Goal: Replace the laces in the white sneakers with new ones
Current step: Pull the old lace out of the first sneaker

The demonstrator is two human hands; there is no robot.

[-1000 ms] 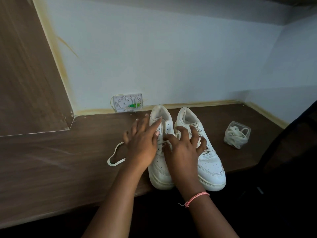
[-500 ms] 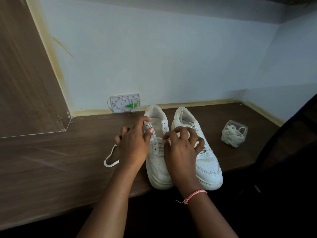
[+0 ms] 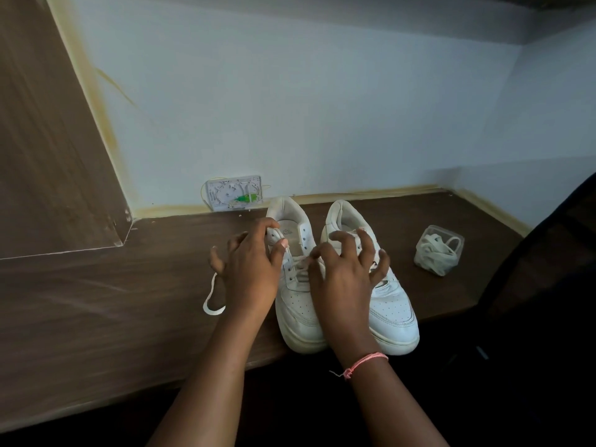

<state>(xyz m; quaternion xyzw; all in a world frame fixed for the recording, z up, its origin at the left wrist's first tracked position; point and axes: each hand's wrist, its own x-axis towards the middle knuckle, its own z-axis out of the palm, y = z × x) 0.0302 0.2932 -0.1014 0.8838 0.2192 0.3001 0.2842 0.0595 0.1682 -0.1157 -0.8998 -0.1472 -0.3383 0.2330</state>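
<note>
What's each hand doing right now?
Left hand: pinches the lace at the left sneaker.
Right hand: fingers curled, pinching the same lace.

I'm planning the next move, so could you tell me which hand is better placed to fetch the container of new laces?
The right hand. The clear container of laces sits on the desk to the right of both sneakers, nearer that hand. The left hand works at the left sneaker, farther away.
</note>
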